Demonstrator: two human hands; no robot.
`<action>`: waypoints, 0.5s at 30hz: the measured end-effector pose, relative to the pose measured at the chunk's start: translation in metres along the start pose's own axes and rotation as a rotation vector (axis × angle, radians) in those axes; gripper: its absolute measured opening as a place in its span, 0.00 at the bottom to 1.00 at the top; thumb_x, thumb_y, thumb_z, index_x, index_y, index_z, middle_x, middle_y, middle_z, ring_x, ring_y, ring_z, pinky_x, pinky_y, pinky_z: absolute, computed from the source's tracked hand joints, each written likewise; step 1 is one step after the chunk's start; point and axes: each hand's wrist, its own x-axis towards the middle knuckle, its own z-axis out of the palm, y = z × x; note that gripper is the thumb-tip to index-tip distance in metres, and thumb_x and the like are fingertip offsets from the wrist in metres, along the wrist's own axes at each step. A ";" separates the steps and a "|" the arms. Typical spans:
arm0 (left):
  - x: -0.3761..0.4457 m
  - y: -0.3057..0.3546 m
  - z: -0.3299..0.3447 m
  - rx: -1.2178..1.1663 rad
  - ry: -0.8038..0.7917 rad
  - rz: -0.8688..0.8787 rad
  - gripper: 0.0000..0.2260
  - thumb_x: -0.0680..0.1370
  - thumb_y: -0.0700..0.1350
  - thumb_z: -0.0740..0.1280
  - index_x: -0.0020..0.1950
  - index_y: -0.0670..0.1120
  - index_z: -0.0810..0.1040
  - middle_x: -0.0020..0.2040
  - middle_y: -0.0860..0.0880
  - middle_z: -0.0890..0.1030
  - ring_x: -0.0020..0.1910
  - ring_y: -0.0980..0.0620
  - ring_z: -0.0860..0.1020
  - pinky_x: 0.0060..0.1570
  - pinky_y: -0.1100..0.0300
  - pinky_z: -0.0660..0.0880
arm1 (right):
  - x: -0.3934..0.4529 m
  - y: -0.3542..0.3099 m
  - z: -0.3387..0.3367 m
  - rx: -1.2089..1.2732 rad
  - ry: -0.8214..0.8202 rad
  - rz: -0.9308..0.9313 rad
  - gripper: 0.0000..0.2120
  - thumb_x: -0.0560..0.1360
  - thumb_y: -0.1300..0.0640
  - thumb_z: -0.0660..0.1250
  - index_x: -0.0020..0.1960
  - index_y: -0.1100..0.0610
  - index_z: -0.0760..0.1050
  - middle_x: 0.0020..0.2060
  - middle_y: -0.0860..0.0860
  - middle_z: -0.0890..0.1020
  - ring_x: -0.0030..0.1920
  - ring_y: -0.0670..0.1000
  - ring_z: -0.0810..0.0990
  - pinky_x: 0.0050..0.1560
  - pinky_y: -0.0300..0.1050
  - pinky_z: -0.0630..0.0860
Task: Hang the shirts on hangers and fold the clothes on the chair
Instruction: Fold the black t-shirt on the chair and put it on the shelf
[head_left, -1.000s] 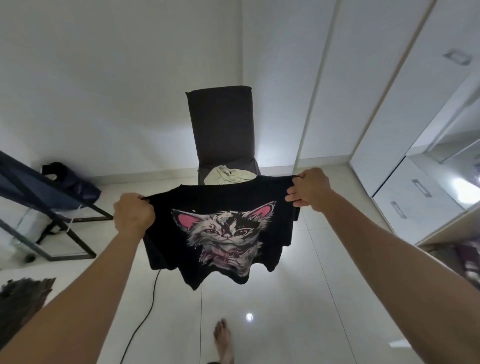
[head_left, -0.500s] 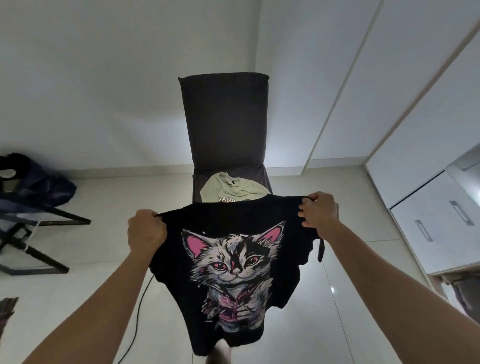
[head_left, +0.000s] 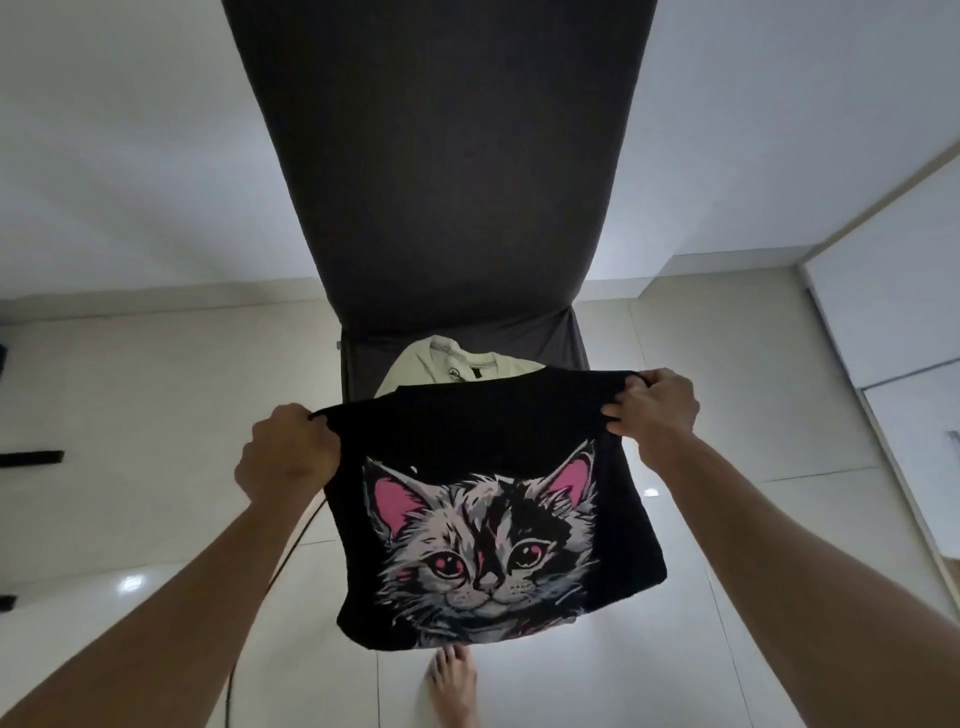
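In the head view, the left hand and the right hand each grip with curled fingers one upper corner of the black shirt, which hangs spread between them with its cat print facing the camera, in front of the dark chair. On the chair seat, just behind the black shirt's top edge, a pale shirt lies. Near the bottom, a bare foot stands on the glossy tiled floor, and a thin dark cable runs along the floor at the left.
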 end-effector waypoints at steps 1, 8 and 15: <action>0.012 0.004 0.006 0.025 0.009 0.000 0.10 0.79 0.47 0.62 0.43 0.43 0.78 0.37 0.46 0.75 0.39 0.40 0.76 0.41 0.53 0.72 | 0.013 -0.001 0.009 -0.012 0.040 -0.004 0.05 0.81 0.64 0.61 0.51 0.60 0.76 0.43 0.60 0.83 0.35 0.58 0.85 0.35 0.52 0.83; 0.072 0.034 0.034 0.068 -0.022 -0.032 0.06 0.73 0.43 0.66 0.46 0.41 0.78 0.35 0.46 0.74 0.36 0.42 0.76 0.41 0.53 0.75 | 0.077 -0.010 0.049 -0.265 0.139 -0.113 0.08 0.80 0.61 0.65 0.42 0.57 0.78 0.41 0.58 0.82 0.37 0.58 0.85 0.38 0.57 0.85; 0.121 0.049 0.064 0.122 -0.002 0.060 0.06 0.72 0.42 0.67 0.44 0.40 0.74 0.38 0.44 0.76 0.40 0.40 0.79 0.41 0.53 0.75 | 0.133 -0.003 0.092 -0.357 0.174 -0.163 0.05 0.76 0.60 0.67 0.43 0.59 0.80 0.39 0.59 0.83 0.38 0.61 0.84 0.42 0.57 0.84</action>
